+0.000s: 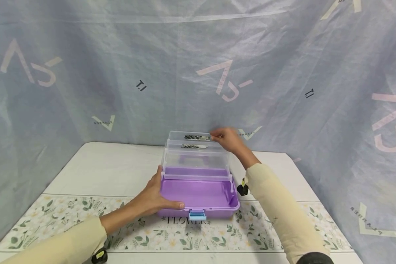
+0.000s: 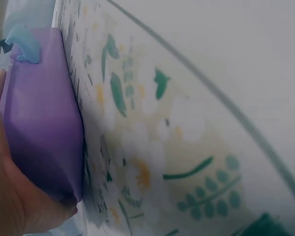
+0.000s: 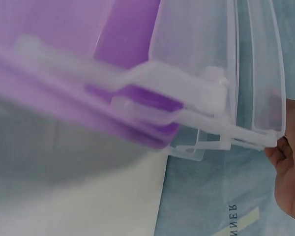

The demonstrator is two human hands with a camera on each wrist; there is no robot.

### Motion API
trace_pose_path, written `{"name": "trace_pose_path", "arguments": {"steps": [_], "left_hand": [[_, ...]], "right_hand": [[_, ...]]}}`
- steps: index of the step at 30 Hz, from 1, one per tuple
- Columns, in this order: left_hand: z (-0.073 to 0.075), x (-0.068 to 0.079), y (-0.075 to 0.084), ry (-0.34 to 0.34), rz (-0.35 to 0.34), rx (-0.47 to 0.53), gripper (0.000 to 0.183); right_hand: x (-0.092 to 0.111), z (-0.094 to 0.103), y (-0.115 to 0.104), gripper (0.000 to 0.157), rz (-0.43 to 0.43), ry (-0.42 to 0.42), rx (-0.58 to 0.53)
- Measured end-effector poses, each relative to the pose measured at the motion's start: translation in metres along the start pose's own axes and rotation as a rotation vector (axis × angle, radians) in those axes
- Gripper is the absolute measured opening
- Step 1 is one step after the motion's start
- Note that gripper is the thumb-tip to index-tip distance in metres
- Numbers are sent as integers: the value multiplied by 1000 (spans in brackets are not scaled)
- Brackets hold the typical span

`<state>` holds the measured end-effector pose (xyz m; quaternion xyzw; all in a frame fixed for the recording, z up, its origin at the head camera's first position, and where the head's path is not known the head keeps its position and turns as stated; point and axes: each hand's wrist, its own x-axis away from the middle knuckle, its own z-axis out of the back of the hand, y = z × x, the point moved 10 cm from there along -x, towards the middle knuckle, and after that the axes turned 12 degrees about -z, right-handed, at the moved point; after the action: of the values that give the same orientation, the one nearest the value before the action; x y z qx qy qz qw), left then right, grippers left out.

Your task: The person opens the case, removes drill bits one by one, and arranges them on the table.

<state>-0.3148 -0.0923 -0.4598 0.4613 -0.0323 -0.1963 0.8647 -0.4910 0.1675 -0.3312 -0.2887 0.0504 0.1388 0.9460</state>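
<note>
An opened purple storage box stands at the middle of the table, its clear stepped trays raised toward the back. My left hand grips the box's left front corner, thumb along the front rim and fingers on the left side. At the upper right, my right hand pinches the edge of the top clear tray, with fingertips curled at its corner in the right wrist view. Drill bits with dark flutes and silver shanks lie in the top tray; more drill bits lie one level below.
A light blue latch hangs at the box's front. Beneath it runs a floral strip across the white table. A grey-blue printed curtain hangs close behind the table and along both sides.
</note>
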Motion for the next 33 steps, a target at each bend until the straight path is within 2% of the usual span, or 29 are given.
{"name": "trace_pose_path", "arguments": {"steps": [7,20,33], "left_hand": [[3,-1,1,7,-7,-3,176],[-1,-2,-3,-1,3,-34,177],[2,-1,-2,7,-10,-16,177]], "right_hand": [[-7,-10,-9,30,10,-26,81],[-11,-19,-15,22,65,-60,117],[-19,-28,-17,18,34,-111,83]]}}
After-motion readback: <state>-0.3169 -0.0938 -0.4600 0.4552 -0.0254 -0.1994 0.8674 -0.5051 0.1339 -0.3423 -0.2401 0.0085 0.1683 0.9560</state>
